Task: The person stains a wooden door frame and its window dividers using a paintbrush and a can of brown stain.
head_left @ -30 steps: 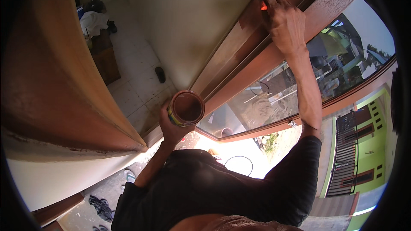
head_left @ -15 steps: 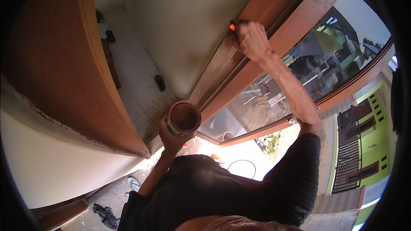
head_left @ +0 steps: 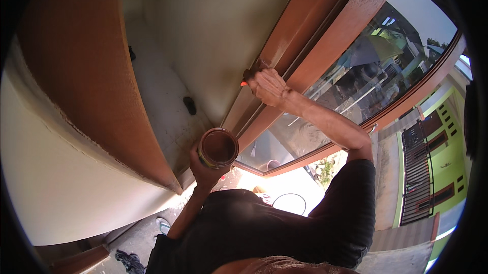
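My left hand [head_left: 203, 173] is wrapped round an open paint can [head_left: 218, 148], held upright with brown paint inside. Away to the upper right of the can, my right hand [head_left: 269, 88] grips a small paintbrush by its handle. Only the brush's orange end [head_left: 244, 84] shows clearly beside the fingers, and the bristles are mostly hidden. The brush is against the brown wooden door frame [head_left: 300, 17], whose paint looks wet and glossy just above the hand.
A glass pane [head_left: 376, 65] in a brown frame stands right of my right arm. To the left are a brown door panel [head_left: 84, 55] and a cream wall [head_left: 76, 187]. A dark slipper [head_left: 189, 105] lies on the tiled floor; a black plastic bag [head_left: 129, 262] lies lower left.
My right hand has moved down and left along the frame with the paintbrush, closer to the can. Glossier brown paint shows above it. The left hand still holds the can, nearly unmoved.
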{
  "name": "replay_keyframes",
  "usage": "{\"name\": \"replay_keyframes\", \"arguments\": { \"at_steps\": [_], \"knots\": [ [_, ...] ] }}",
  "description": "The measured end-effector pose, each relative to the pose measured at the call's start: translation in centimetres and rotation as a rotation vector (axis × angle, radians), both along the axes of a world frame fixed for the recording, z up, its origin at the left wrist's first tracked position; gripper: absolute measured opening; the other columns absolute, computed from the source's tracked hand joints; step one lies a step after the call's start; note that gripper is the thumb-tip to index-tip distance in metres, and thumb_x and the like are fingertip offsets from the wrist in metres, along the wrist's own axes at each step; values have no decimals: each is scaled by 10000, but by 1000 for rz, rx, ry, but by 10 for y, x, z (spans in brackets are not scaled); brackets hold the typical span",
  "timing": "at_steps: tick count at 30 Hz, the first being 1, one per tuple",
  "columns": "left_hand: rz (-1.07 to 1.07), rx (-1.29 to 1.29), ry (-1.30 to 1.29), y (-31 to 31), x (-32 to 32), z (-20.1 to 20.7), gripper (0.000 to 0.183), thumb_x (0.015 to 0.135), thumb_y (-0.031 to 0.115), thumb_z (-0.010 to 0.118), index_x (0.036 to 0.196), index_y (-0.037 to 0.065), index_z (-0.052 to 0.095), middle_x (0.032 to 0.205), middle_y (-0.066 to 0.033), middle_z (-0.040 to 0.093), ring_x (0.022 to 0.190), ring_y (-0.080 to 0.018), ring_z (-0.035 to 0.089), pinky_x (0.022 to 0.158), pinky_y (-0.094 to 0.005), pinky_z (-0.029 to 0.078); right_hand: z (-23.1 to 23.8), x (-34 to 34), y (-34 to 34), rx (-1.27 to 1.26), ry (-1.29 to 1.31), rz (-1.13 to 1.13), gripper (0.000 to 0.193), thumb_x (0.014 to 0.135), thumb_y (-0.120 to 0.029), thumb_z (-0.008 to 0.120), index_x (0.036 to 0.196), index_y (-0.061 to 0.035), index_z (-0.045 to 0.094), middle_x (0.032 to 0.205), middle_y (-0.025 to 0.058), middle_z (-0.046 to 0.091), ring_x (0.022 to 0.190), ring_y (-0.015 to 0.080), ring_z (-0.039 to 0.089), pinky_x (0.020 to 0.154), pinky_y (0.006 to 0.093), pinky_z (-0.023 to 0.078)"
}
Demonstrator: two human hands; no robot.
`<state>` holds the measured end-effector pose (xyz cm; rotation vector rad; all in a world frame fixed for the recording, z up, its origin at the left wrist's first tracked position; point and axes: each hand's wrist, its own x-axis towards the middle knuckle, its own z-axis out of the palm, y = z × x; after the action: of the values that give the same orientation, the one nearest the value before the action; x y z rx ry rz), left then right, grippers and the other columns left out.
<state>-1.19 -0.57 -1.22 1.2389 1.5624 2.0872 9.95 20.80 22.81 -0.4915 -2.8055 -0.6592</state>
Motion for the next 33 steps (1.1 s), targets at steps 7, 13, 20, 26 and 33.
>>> {"name": "replay_keyframes", "arguments": {
  "at_steps": [7,13,20,26,33],
  "knots": [
    [8,17,10,-1,-1,-6,1063,516,280,1009,1379,27,441,1265,-167,625,1151,-301,640,978,-423,508,137,-2,26,215,91,-185,68,782,-51,658,841,-17,650,781,246,659,749,460,648,640,516,524],
    [-23,42,-28,2,-1,0,1049,521,250,1003,1380,30,442,1266,-159,619,1152,-293,635,993,-428,499,232,6,-7,698,353,-146,194,826,-6,639,1006,-41,575,854,143,644,732,362,666,564,452,510],
    [-30,44,8,3,-2,0,1048,518,224,994,1382,30,434,1279,-162,609,1170,-292,625,997,-426,493,13,6,1,134,-82,-64,160,782,-34,605,928,17,644,766,211,673,716,372,710,638,452,586],
    [-42,53,20,4,-3,-7,1055,517,228,1001,1382,37,427,1279,-158,592,1165,-300,613,989,-428,490,12,0,19,-107,81,-67,114,790,-82,674,884,-20,655,742,221,649,690,439,647,605,518,504],
    [-55,59,3,5,-2,-12,1050,526,229,1001,1386,44,427,1291,-159,576,1184,-298,598,1002,-428,480,187,0,0,576,339,-152,240,825,-17,598,1062,-48,614,910,188,687,739,399,685,617,486,548]
  ]
}}
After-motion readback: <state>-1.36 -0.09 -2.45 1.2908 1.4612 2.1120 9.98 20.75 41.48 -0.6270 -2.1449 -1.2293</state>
